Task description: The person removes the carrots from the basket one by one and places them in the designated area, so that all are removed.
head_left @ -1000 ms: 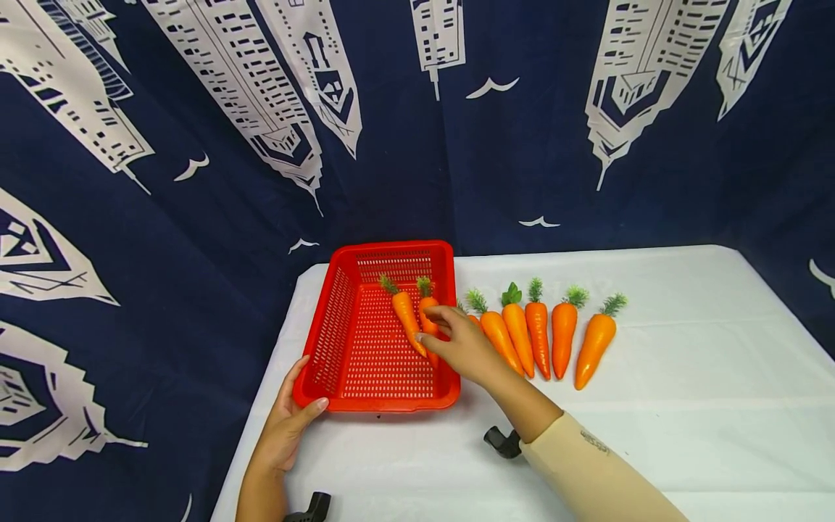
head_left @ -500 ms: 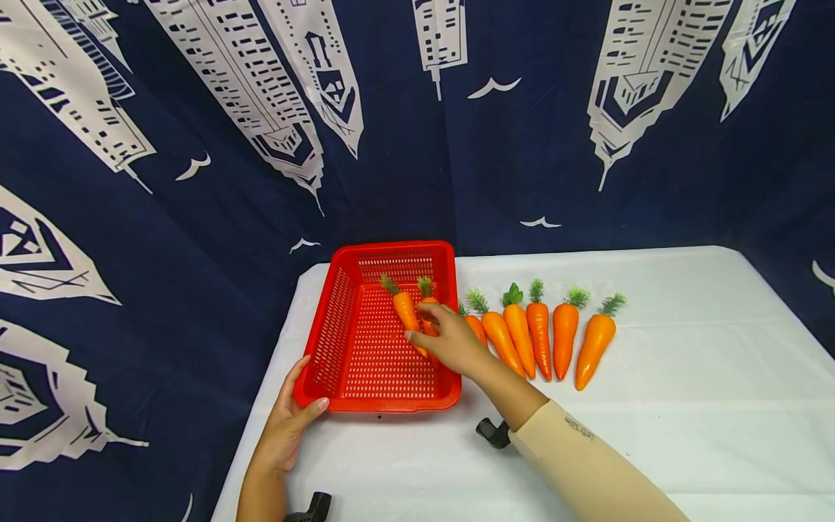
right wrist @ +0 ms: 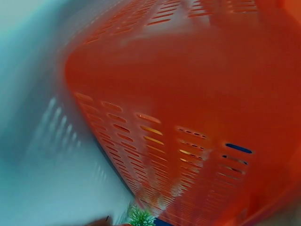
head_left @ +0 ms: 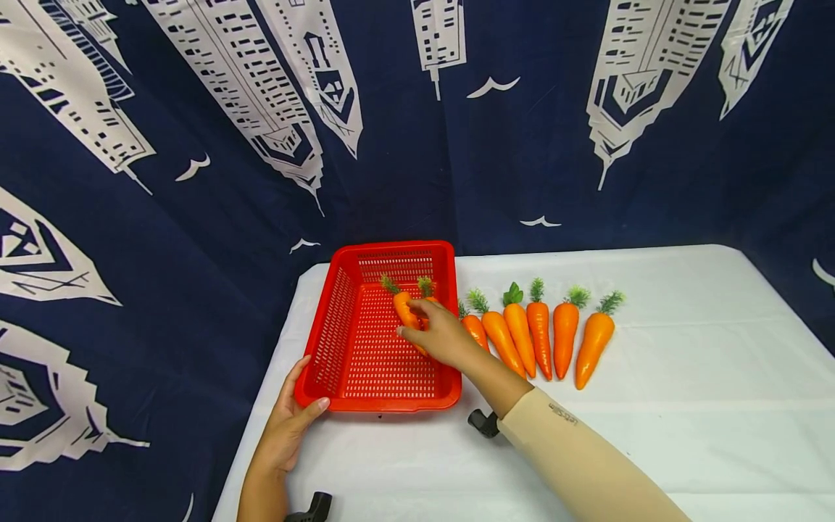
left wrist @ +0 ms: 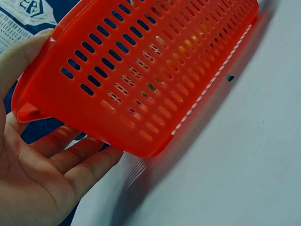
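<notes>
A red perforated plastic basket stands on the left of the table, with two orange carrots inside. My left hand grips its near left corner; the left wrist view has the thumb over the rim and the fingers under it outside. Inside the basket, my right hand reaches over the carrots, thumb and forefinger apart. Its fingertips hover at or touch the left carrot; contact is unclear. The other basket carrot is mostly covered by the hand. The right wrist view shows mainly the basket's outer side.
Right of the basket several carrots with green tops lie in a row on the white table. A dark blue cloth with white city prints hangs behind and to the left. Black wrist-camera parts show near both wrists.
My right hand has shifted left inside the basket, from the right carrot toward the left one. The carrots, the basket and my left hand look unchanged.
</notes>
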The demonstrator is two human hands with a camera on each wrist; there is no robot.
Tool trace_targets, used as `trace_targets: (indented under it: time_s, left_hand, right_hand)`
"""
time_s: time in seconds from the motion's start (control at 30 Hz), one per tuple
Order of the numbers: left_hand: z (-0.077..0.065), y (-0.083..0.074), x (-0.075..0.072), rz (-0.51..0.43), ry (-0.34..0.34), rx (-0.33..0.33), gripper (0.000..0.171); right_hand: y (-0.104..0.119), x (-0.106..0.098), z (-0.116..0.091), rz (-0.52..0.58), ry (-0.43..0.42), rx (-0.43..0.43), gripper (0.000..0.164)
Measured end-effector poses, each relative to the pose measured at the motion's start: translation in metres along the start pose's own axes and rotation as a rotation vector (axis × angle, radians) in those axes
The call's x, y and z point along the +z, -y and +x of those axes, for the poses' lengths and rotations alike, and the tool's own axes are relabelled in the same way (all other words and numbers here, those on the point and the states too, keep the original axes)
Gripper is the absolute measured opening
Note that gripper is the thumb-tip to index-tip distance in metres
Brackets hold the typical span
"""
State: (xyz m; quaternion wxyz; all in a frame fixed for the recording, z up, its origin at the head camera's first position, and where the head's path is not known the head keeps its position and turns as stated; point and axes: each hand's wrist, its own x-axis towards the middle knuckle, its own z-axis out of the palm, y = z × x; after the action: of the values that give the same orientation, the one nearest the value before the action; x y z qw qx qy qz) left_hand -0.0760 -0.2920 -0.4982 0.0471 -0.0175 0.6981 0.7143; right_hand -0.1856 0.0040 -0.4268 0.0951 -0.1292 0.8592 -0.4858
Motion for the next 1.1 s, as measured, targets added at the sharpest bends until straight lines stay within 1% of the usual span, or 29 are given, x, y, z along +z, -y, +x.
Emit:
trace_targets:
  time_s: [0.33, 0.43, 0.73, 0.93, 1.1]
  left_hand:
    - [-0.001, 0.001, 0.0, 0.001, -0.007, -0.006, 0.087]
    - [-0.001, 0.0, 0.0, -0.001, -0.008, -0.007, 0.087]
    - [0.0, 0.0, 0.0, 0.0, 0.001, 0.003, 0.087]
    - [0.0, 0.001, 0.0, 0.001, 0.001, 0.004, 0.087]
    - [0.0, 0.001, 0.0, -0.004, 0.004, 0.008, 0.087]
  right_hand:
    - [0.0, 0.008, 0.01, -0.025, 0.013, 0.01, 0.069]
    - [0.0, 0.009, 0.013, -0.036, 0.022, 0.026, 0.071]
    - [-0.001, 0.012, 0.024, -0.057, 0.029, 0.04, 0.074]
    - [0.0, 0.016, 0.029, -0.072, 0.063, 0.065, 0.077]
    - [-0.002, 0.019, 0.035, -0.106, 0.084, 0.085, 0.08]
